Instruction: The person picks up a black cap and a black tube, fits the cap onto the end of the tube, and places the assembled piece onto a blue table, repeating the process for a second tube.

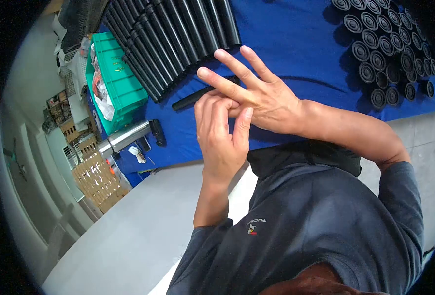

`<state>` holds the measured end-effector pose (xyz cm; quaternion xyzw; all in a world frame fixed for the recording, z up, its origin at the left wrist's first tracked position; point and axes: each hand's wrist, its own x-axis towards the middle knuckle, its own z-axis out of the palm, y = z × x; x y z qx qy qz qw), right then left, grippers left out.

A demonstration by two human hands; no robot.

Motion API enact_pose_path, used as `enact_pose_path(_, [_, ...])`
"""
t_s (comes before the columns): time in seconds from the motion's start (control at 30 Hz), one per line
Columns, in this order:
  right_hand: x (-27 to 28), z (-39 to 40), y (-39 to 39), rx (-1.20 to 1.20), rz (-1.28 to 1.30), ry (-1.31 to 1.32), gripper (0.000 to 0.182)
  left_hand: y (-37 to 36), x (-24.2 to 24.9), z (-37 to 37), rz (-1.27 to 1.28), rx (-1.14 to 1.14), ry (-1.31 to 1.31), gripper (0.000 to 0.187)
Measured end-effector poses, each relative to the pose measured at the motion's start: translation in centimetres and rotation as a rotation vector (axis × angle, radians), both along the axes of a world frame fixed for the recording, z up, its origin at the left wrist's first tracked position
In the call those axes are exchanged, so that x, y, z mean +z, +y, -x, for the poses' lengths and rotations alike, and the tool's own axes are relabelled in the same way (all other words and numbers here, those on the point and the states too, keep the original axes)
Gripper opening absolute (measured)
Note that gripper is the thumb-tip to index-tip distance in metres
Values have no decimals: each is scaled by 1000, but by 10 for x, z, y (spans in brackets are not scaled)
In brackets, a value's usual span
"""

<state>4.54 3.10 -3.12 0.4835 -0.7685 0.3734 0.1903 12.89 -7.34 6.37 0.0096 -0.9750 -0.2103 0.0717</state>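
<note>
My left hand [221, 129] is closed, its fingers and thumb pinching a finger of my right hand, seemingly the index. My right hand [269, 101] is held back-up with the other three fingers stretched out and spread; its thumb is hidden. Neither hand shows a tool. Behind and below the fingers, a single black tube [190, 100] lies on the blue tablecloth [296, 49], partly covered by the hands. Just beyond is a row of long black tubes [178, 42], side by side.
Many round black ringed caps [377, 59] stand grouped at the right. A green crate [121, 81] with plastic bags sits on the left, beside a silver cylinder with a black end [129, 136]. A small white item [138, 155] lies near the table edge. Cardboard [97, 182] is at far left.
</note>
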Motion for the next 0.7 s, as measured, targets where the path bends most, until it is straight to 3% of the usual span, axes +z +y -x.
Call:
enact_pose_path(0.17, [1,-1,0,0,-46,6,33,-4,-3,-1,-77,-8,10,18])
enact_pose_path(0.37, [1,2,2,10,-4,-29,35,1,-12,0,-38,16,136,23])
enact_pose_path(0.6, [-3,4,-2,16,28,14,35,0,-5,-1,-107,45,17,25])
enact_pose_path(0.7, [-2,5,-1,6,11,6,35,-1,-10,1,-59,-23,100,24])
